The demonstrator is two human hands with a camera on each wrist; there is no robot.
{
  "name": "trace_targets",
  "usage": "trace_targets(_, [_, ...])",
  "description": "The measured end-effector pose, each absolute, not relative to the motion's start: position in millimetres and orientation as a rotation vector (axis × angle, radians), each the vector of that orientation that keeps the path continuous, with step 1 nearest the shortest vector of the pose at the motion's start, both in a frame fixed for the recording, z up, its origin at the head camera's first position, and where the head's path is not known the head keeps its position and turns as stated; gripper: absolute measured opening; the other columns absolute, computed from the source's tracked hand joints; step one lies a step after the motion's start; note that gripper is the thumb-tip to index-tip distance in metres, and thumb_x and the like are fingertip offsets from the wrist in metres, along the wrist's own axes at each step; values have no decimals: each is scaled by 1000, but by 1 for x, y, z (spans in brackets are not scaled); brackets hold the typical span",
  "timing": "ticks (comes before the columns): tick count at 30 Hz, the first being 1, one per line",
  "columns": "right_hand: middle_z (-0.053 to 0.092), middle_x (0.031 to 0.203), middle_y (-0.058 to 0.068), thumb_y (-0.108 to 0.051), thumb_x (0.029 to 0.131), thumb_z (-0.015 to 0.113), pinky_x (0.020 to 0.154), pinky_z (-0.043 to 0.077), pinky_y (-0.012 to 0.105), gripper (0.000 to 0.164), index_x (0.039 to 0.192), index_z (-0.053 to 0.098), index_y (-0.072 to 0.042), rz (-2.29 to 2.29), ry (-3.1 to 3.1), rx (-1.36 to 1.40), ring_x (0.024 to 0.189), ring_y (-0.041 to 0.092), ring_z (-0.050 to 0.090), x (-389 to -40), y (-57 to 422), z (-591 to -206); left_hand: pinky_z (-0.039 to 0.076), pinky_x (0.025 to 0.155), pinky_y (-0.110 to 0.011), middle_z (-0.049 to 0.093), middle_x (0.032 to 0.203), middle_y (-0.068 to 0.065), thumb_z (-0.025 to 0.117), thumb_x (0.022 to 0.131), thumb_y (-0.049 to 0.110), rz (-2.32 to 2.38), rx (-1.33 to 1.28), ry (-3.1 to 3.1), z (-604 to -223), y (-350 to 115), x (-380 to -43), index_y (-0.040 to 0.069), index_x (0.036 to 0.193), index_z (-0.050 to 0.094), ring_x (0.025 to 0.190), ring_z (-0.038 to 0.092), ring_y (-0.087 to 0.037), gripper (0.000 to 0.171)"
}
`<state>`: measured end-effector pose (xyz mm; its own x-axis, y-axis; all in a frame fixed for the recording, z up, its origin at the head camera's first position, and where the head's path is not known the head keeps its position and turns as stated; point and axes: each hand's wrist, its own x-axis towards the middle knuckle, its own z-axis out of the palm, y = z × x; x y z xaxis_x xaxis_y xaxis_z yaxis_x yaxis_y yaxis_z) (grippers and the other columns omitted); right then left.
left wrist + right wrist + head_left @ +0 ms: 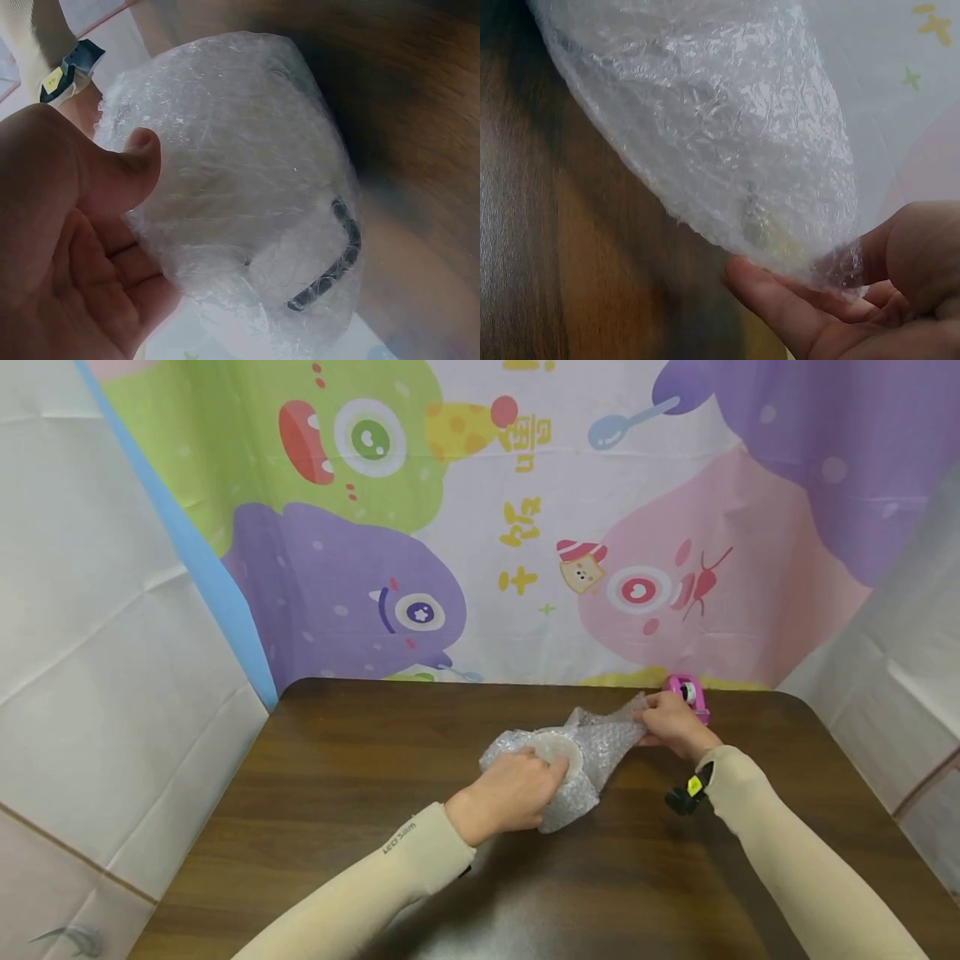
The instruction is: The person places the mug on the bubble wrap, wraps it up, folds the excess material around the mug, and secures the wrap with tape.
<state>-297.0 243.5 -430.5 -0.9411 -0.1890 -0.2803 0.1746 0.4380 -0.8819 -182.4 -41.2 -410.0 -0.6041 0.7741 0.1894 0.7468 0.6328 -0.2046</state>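
A pale, round-rimmed object [562, 747] sits in clear bubble wrap [600, 752] above the wooden table. My left hand [513, 789] grips this bundle from the near left side. In the left wrist view, the thumb lies against the bubble wrap [240, 150], and a black bent strip [330, 270] shows through; the object's exact kind is unclear. On the right, my right hand [671, 722] pinches the loose, tapering end of the wrap. The right wrist view shows that end of the bubble wrap [735, 165] stretched out from the thumb and fingers [772, 300].
A pink tape dispenser [697, 702] stands at the table's back edge, just behind my right hand. The dark wooden table [337, 793] runs back to a printed cartoon curtain [510, 635]. White sheeting hangs at both sides.
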Motion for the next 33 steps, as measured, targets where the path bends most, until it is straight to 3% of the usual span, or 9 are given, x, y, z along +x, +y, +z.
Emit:
trace_targets(3, [61,111,22,-5,104,50,79,65,41,44,138,45,22,-1496,2377,-50,78,11,65,-296,242,-428,60,75,-35,68,75,2,81,78,17,118,-1222,-2592,-409,-41,-181,13,101,61,80,70,-20,32])
trace_targets(8, [53,132,35,-6,104,51,81,64,49,47,145,43,15,-1495,2389,-82,80,15,67,-293,240,-424,59,82,-34,68,88,1,77,82,16,214,-1166,-2426,-407,-40,-179,20,93,71,88,66,-19,12])
trace_targets(10, [53,135,36,-6,104,52,78,64,48,47,146,45,12,-1474,2417,-101,81,15,67,-291,240,-423,57,79,-34,68,89,1,75,84,16,244,-1129,-2362,-406,-39,-177,22,89,75,87,65,-18,8])
trace_targets(13, [53,137,35,-8,104,54,77,65,45,46,146,47,9,-1438,2454,-130,84,17,67,-290,239,-421,55,63,-30,68,86,1,74,84,15,256,-1096,-2326,-406,-38,-175,24,83,77,79,64,-17,10])
trace_targets(19, [48,145,37,-10,106,52,77,65,45,45,146,48,11,-1398,2501,-162,99,27,66,-282,236,-413,54,49,-30,65,67,3,73,81,6,199,-1091,-2333,-404,-38,-176,18,77,67,61,63,-15,14])
trace_targets(24, [51,142,37,-7,107,49,75,65,45,41,143,51,11,-1375,2544,-184,105,33,65,-273,233,-406,55,50,-32,65,65,3,73,79,3,152,-1126,-2370,-400,-40,-175,18,79,65,61,65,-16,17])
trace_targets(33, [65,128,33,-6,107,49,67,65,38,36,140,57,5,-1317,2652,-274,83,21,68,-263,229,-396,57,55,-32,67,71,3,80,76,9,102,-1155,-2466,-398,-42,-174,19,81,69,67,67,-17,16])
